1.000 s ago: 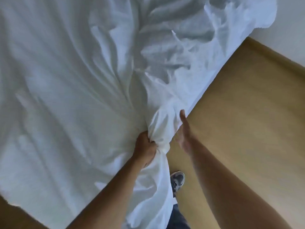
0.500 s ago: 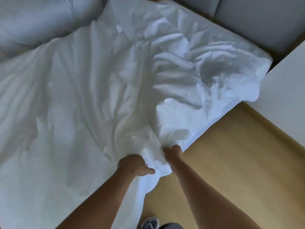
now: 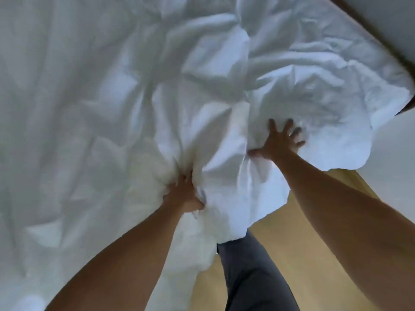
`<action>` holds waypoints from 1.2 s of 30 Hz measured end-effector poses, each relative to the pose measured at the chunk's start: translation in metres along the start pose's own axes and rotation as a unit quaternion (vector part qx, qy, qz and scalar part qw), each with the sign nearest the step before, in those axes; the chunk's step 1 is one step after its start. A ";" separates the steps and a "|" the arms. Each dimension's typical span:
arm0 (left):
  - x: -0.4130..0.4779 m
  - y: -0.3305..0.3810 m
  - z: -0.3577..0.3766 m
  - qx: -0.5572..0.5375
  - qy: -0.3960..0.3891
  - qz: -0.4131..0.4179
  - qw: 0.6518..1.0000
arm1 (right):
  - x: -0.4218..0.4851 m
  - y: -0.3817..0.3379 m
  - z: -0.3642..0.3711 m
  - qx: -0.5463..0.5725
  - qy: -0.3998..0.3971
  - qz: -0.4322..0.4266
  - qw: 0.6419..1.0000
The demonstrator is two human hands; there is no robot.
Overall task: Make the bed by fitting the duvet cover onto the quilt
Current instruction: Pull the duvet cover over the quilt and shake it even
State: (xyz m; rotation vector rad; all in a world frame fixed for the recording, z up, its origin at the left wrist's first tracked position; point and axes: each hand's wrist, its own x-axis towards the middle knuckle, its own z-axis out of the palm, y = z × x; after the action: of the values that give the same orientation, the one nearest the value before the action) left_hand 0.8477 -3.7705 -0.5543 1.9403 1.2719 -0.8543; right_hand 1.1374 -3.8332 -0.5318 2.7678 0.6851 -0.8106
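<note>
Left hand [image 3: 184, 194] fingers buried in duvet cover [image 3: 112, 108] folds; quilt indistinguishable

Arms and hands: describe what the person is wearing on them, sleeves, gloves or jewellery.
Both forearms are bare to the frame edge, with no sleeve showing. The left hand and right hand wear no gloves. No watch, ring or bracelet can be seen, though the picture is somewhat blurred.
</note>
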 end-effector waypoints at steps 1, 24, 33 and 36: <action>0.009 0.009 0.007 0.017 -0.006 -0.037 0.999 | 0.025 0.005 0.000 0.000 -0.033 0.011 0.999; 0.053 0.274 -0.087 -0.049 -0.154 0.133 0.978 | 0.201 0.183 -0.206 0.087 -0.136 -0.111 0.981; 0.200 0.464 -0.139 -0.310 0.025 -0.023 0.950 | 0.407 0.157 -0.232 0.298 -0.135 -0.054 0.944; 0.224 0.486 -0.117 -0.443 0.037 -0.055 0.894 | 0.410 0.133 -0.215 0.231 -0.191 -0.153 0.942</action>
State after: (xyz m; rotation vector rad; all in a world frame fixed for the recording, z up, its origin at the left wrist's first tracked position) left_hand 1.3917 -3.7149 -0.5846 1.1728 1.4733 -0.1556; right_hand 1.6063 -3.7322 -0.5711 2.7750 0.9570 -1.7160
